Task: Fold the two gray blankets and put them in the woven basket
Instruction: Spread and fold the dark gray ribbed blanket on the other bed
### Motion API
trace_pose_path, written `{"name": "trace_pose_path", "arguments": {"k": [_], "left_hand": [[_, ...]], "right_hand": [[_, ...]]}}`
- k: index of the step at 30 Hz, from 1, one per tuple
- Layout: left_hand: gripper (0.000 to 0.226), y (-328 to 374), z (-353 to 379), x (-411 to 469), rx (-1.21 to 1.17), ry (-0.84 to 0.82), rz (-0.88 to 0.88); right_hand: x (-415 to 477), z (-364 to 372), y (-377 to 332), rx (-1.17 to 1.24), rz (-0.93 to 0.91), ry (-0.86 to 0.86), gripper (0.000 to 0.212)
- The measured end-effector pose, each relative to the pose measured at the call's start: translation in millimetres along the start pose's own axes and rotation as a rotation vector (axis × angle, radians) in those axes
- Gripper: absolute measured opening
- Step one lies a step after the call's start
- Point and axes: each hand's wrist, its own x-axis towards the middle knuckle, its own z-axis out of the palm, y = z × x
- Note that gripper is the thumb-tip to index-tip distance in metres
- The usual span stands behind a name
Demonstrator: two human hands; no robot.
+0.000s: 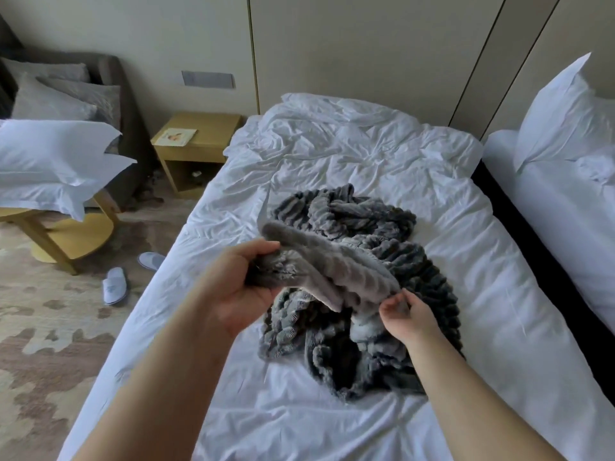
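A ribbed gray blanket (359, 227) lies crumpled in a heap in the middle of the white bed (332, 427). Whether the heap is one blanket or two, I cannot tell. My left hand (239, 287) grips a bunched edge of the blanket and lifts it off the heap. My right hand (409, 314) pinches the same lifted strip further along, to the right. The lifted part shows its lighter gray side. No woven basket is in view.
A second bed (565, 207) with a white pillow (559, 108) stands to the right across a dark gap. On the left are a wooden nightstand (199, 151), a round wooden table (66, 234) with stacked pillows, a gray sofa, and two white slippers (114, 286) on the carpet.
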Motion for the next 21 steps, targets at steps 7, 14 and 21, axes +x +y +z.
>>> {"name": "trace_pose_path", "arguments": {"k": [7, 14, 21], "left_hand": [[0.032, 18.4, 10.1, 21.0, -0.130, -0.039, 0.007], [0.009, 18.7, 26.7, 42.5, -0.119, -0.060, -0.075], [0.009, 46.9, 3.5, 68.9, -0.060, 0.067, 0.061]], "right_hand": [[-14.9, 35.5, 48.8, -0.789, 0.241, 0.061, 0.011], [-1.6, 38.4, 107.7, -0.376, 0.316, 0.041, 0.056], [-3.8, 97.8, 0.5, 0.114, -0.291, -0.236, 0.025]]}}
